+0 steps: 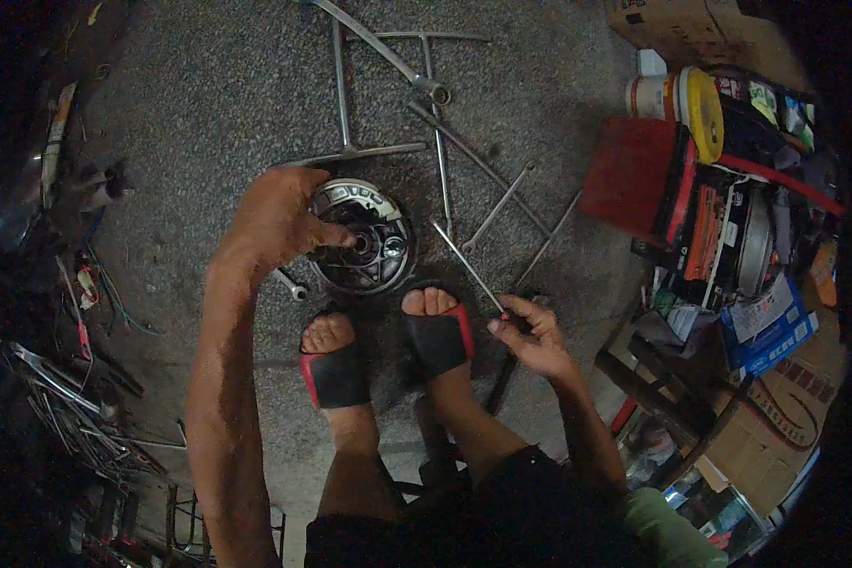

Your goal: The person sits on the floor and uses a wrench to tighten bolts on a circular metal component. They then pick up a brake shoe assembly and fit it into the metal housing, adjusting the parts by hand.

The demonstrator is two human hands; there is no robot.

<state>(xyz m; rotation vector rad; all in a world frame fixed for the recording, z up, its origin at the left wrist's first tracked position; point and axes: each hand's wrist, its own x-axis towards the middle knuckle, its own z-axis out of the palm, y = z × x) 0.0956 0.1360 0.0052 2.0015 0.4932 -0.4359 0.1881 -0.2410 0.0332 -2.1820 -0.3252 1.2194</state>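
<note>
On the ground in front of my feet sits a round metal brake hub, with a pale curved brake shoe along its far edge and dark parts around its centre hole. My left hand grips it from the left, fingers over the far rim and thumb near the middle. My right hand is closed around the handle of a screwdriver, a little of it showing red. Its long bright shaft points away and to the left, with the tip apart from the hub. My palm and fingers hide most of the handle.
T-handle wrenches, a double-ended wrench and other long tools lie beyond the hub. A small spanner end shows beside it. At right are a red box, a yellow-lidded bucket and cardboard. Metal parts crowd the left.
</note>
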